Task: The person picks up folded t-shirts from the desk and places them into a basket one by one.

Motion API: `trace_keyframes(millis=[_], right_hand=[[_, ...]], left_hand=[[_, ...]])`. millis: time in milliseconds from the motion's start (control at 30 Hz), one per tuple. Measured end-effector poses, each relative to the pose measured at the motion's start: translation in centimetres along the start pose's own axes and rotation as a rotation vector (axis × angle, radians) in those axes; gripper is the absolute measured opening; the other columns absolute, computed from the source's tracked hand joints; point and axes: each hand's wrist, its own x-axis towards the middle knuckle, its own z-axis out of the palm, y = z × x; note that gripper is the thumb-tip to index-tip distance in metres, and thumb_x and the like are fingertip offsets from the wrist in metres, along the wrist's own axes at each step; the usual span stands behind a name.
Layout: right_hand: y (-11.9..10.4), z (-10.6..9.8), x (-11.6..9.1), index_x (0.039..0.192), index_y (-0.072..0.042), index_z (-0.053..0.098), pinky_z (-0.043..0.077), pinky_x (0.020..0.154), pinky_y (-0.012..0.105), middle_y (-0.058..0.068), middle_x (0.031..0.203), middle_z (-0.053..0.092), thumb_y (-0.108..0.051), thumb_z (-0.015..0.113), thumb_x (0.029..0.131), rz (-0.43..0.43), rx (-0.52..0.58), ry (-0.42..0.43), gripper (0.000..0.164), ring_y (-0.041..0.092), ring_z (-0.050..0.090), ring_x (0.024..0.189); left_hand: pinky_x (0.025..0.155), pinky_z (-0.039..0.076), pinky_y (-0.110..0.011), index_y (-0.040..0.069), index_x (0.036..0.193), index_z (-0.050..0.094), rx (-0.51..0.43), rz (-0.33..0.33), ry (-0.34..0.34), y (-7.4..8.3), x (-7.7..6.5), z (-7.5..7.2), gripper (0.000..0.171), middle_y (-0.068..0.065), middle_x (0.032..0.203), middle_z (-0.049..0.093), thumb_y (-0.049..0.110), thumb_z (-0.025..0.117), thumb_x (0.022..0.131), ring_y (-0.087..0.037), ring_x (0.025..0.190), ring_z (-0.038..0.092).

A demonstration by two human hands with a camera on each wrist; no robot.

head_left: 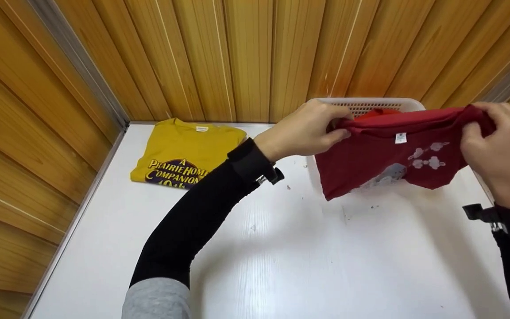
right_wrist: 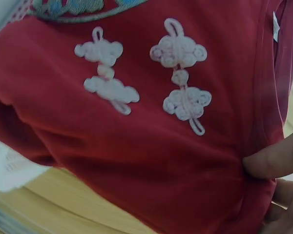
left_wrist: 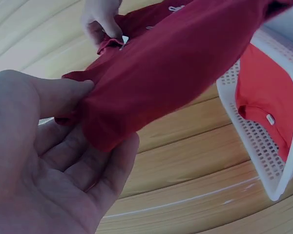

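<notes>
A dark red shirt [head_left: 370, 150] hangs stretched between both hands, in front of and above a white plastic basket [head_left: 315, 165]. My left hand [head_left: 310, 128] pinches its left upper edge between thumb and fingers. At the other upper corner, near the collar, the right hand [head_left: 503, 148] grips the cloth. A white neck label [head_left: 400, 138] shows at the collar. In the right wrist view, pale knotted-button designs [right_wrist: 180, 78] decorate the front, with part of a blue-green print above them. The shirt's lower part is folded and partly out of sight.
A bright red garment [left_wrist: 266, 92] lies inside the basket. On the white table [head_left: 255, 266], a folded yellow T-shirt [head_left: 188, 146] with printed lettering lies at the back left. Wood-panelled walls [head_left: 246, 57] stand behind and at the sides.
</notes>
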Motion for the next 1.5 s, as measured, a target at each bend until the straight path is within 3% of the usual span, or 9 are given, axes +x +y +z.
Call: trace_keyframes(millis=[100,233,300,400,600,700,933,1200,1500], right_hand=[[0.7,0.7,1.7,0.128,0.003,0.077,0.033,0.080,0.018,0.002,0.111,0.070,-0.018,0.053,0.097,0.028,-0.047,-0.085,0.044,-0.006,0.045,0.090],[1.9,2.4,4.0,0.131,0.007,0.073,0.032,0.086,0.021,0.028,0.129,0.070,-0.018,0.051,0.099,0.021,-0.068,-0.201,0.046,0.025,0.057,0.105],[2.4,3.2,5.1,0.131,0.008,0.072,0.033,0.085,0.019,0.030,0.131,0.069,-0.018,0.052,0.099,0.014,-0.070,-0.239,0.046,0.040,0.056,0.111],[3.0,4.3,6.5,0.134,0.007,0.072,0.037,0.090,0.021,0.030,0.135,0.070,-0.019,0.053,0.100,0.003,-0.077,-0.291,0.046,0.045,0.058,0.119],[3.7,6.3,8.3,0.139,0.009,0.068,0.042,0.108,0.065,0.037,0.137,0.068,-0.014,0.051,0.102,-0.037,-0.134,-0.404,0.047,0.057,0.059,0.127],[4.1,7.4,8.8,0.138,0.010,0.068,0.042,0.107,0.072,0.041,0.133,0.068,-0.013,0.050,0.102,-0.056,-0.173,-0.447,0.047,0.062,0.059,0.124],[5.5,9.5,9.4,0.141,0.011,0.065,0.037,0.113,0.076,0.045,0.136,0.063,-0.012,0.049,0.103,-0.046,-0.237,-0.531,0.047,0.067,0.053,0.128],[6.4,11.8,8.8,0.123,0.009,0.072,0.038,0.103,0.075,0.045,0.119,0.069,-0.007,0.052,0.097,-0.142,-0.271,-0.504,0.037,0.068,0.060,0.111],[7.0,12.5,9.2,0.128,0.011,0.070,0.037,0.107,0.079,0.048,0.128,0.063,-0.008,0.054,0.094,-0.059,-0.294,-0.627,0.042,0.067,0.056,0.118]], left_hand=[[0.080,0.050,-0.019,0.010,0.119,0.076,-0.009,-0.042,-0.015,-1.2,1.7,0.3,0.017,-0.001,0.108,0.076,0.020,0.065,0.111,-0.010,0.090,0.063],[0.083,0.051,-0.020,0.010,0.121,0.076,0.006,-0.108,-0.017,-3.1,3.4,1.0,0.018,-0.002,0.111,0.077,0.020,0.064,0.112,-0.011,0.095,0.065],[0.086,0.053,-0.021,0.010,0.123,0.076,0.016,-0.143,-0.012,-4.0,4.2,1.2,0.019,-0.002,0.114,0.078,0.020,0.063,0.112,-0.011,0.098,0.067],[0.092,0.055,-0.022,0.010,0.126,0.075,0.040,-0.188,0.002,-5.2,5.2,1.6,0.020,-0.003,0.120,0.079,0.018,0.062,0.112,-0.013,0.103,0.069],[0.097,0.056,-0.026,0.011,0.125,0.075,0.102,-0.250,0.014,-7.2,6.8,2.6,0.020,-0.004,0.124,0.080,0.015,0.061,0.112,-0.015,0.112,0.072],[0.098,0.056,-0.028,0.011,0.127,0.077,0.121,-0.306,0.028,-8.2,7.5,3.2,0.021,-0.005,0.125,0.080,0.015,0.063,0.111,-0.016,0.114,0.073],[0.096,0.055,-0.028,0.014,0.120,0.082,0.082,-0.468,0.127,-9.6,8.9,4.5,0.019,-0.003,0.122,0.082,0.020,0.070,0.107,-0.017,0.113,0.073],[0.091,0.054,-0.028,0.015,0.115,0.083,0.142,-0.487,0.118,-10.5,9.4,6.0,0.017,-0.003,0.120,0.082,0.018,0.070,0.105,-0.016,0.107,0.072],[0.094,0.057,-0.030,0.014,0.107,0.084,0.121,-0.574,0.137,-11.4,9.4,7.4,0.013,-0.006,0.126,0.081,0.018,0.073,0.102,-0.018,0.110,0.073]])
